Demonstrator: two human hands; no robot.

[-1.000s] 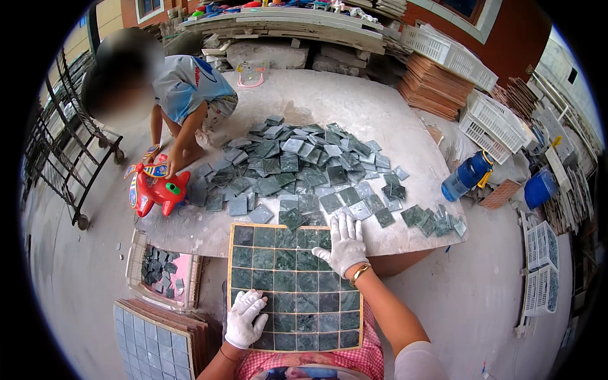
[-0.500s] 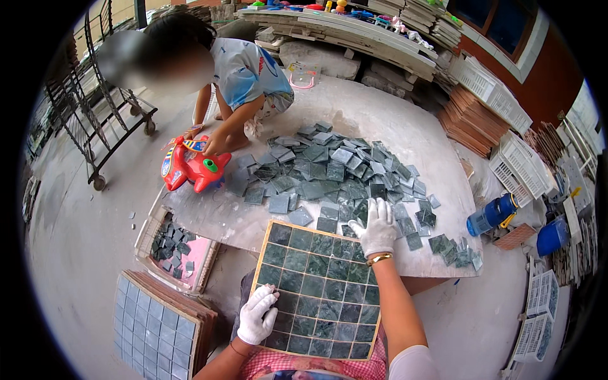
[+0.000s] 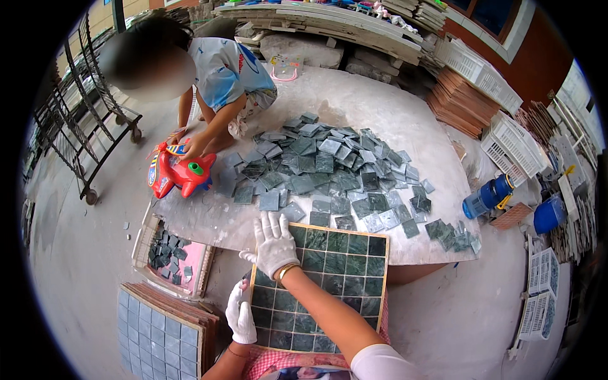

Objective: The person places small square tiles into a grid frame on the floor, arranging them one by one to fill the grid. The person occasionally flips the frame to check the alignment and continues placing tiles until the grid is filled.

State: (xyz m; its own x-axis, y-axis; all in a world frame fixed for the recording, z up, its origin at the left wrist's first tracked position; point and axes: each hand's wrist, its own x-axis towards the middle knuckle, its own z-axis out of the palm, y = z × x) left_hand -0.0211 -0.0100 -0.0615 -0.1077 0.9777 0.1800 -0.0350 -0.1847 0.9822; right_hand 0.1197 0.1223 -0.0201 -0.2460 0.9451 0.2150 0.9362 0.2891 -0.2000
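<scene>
Right hand [image 3: 275,246] lay spread on tiled board [image 3: 345,263], left hand [image 3: 241,318] at its edge, grip unclear, loose tiles [image 3: 324,162] beyond both.

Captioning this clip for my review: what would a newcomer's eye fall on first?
Probably the red toy plane at the left edge of the white table, by another person's hand. Then the grey-green tile heap mid-table, and in front, the framed tile grid beneath the gloved right hand.

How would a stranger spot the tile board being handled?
Find the pale tabletop with a heap of loose tiles. At its near edge, under the right hand, is the tile board. Dark green tiles set it apart from the blue-grey stacked boards at lower left.
</scene>
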